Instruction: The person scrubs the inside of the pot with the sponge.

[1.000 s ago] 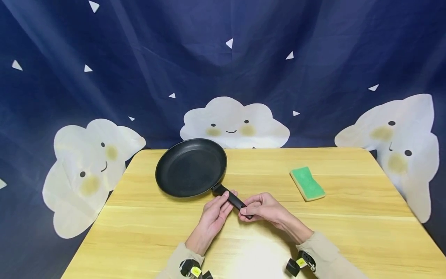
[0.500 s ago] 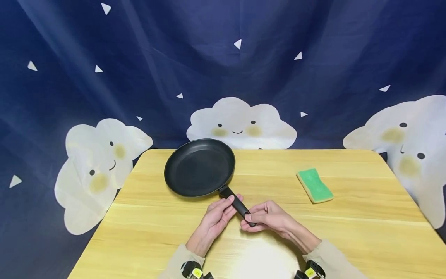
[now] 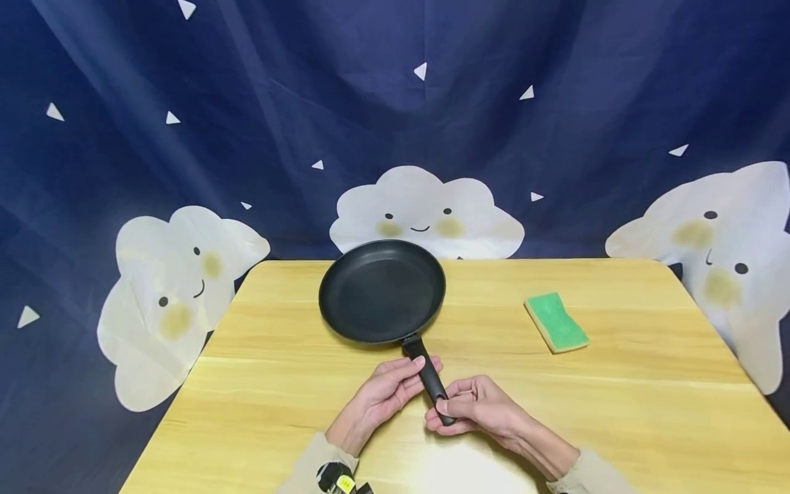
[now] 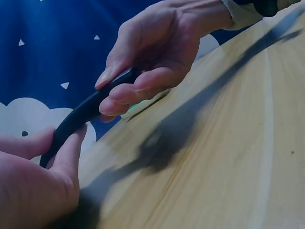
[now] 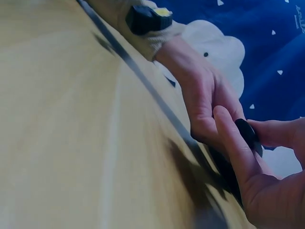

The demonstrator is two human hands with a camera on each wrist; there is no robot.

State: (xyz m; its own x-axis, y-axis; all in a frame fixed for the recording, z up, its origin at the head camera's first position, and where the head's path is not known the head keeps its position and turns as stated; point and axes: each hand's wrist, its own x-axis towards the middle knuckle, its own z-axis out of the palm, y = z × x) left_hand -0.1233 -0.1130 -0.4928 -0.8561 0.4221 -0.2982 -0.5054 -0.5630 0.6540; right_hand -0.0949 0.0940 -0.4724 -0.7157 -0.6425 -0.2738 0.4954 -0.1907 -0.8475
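Note:
A black frying pan (image 3: 382,291) is near the far edge of the table, its handle slanting toward the person. My left hand (image 3: 385,391) pinches the upper part of that handle, thumb on top and fingers beneath. Lower down, my right hand (image 3: 478,410) pinches the handle's end between thumb and fingers. In the left wrist view the handle (image 4: 83,112) is held above the wood, with a shadow below it. The right wrist view shows the handle's tip (image 5: 248,132) between the right hand's thumb and fingers; the pan's bowl is hardly visible there.
To the right lies a green-topped sponge (image 3: 557,322) with a pale underside. The wooden table (image 3: 259,343) has rounded far corners, and a dark blue curtain (image 3: 345,82) with clouds hangs behind it.
The pan has moved to the right and its handle has swung to point more toward the person. Both hands have stayed on the handle and moved with it. The sponge keeps its place.

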